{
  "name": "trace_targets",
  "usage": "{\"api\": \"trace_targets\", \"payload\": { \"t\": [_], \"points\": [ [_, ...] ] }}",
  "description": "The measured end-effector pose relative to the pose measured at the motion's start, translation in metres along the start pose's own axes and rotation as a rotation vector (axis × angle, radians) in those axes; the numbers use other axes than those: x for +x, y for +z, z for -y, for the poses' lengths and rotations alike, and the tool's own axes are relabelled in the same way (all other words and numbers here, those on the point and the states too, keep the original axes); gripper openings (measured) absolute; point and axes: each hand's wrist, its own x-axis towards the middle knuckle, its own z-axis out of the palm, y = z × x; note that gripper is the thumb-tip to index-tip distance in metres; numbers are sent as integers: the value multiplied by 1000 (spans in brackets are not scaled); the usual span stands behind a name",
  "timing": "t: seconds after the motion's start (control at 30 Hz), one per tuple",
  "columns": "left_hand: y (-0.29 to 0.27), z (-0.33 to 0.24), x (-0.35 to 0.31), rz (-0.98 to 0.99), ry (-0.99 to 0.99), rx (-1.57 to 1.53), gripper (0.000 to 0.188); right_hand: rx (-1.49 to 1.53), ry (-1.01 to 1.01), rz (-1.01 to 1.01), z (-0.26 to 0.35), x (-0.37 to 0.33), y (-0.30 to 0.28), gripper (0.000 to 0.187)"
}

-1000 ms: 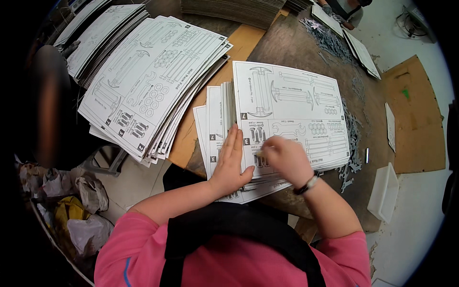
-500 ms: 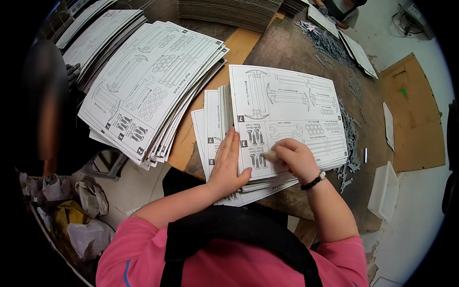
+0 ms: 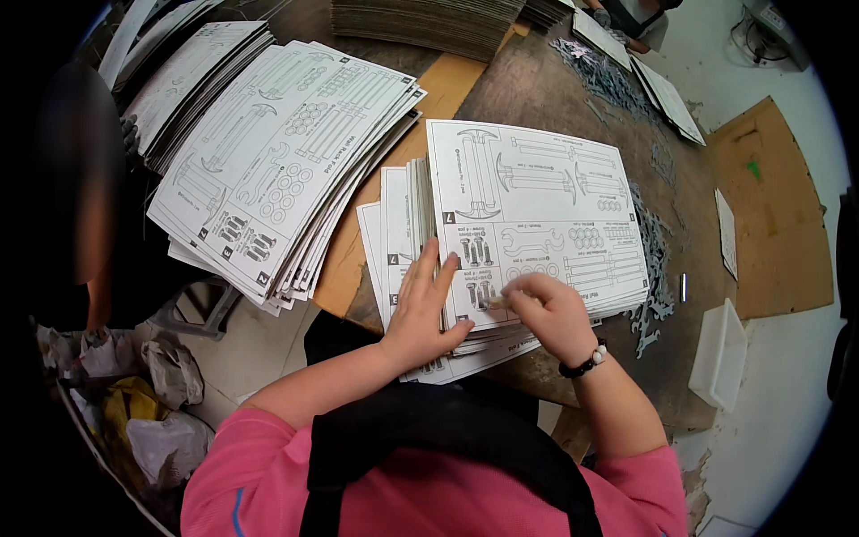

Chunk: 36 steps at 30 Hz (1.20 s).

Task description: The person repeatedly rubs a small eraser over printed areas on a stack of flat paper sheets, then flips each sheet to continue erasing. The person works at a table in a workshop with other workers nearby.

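Note:
In front of me lies a stack of white printed cards (image 3: pixel 537 192) with line drawings of tools, screws and nuts. My left hand (image 3: pixel 420 309) rests along the left edge of this stack, fingers stretched out and thumb spread over the top card. My right hand (image 3: pixel 557 315) is closed in a pinch above the drawn screws on the lower part of the top card. A small pale, brownish thing (image 3: pixel 499 301) shows at its fingertips, too small and blurred to name. More cards (image 3: pixel 369 234) stick out from under the stack on the left.
A tall pile of similar cards (image 3: pixel 268 134) stands at left. Grey wrenches (image 3: pixel 658 313) lie heaped along the right side of the dark table (image 3: pixel 510 94). A white tray (image 3: pixel 718 358) is at right. Stacked cardboard (image 3: pixel 420 27) stands behind. Another person's gloved hand (image 3: pixel 608 27) is at top right.
My right hand has shifted slightly left and down over the top card, with the small pale thing at its fingertips. My left index finger has spread further from the others.

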Motion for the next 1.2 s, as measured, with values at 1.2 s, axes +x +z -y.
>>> {"api": "trace_targets", "payload": {
  "t": [1.2],
  "points": [
    [7, 2, -4, -17, 96, 91, 77, 5, 101, 78, -20, 4, -6, 19]
  ]
}}
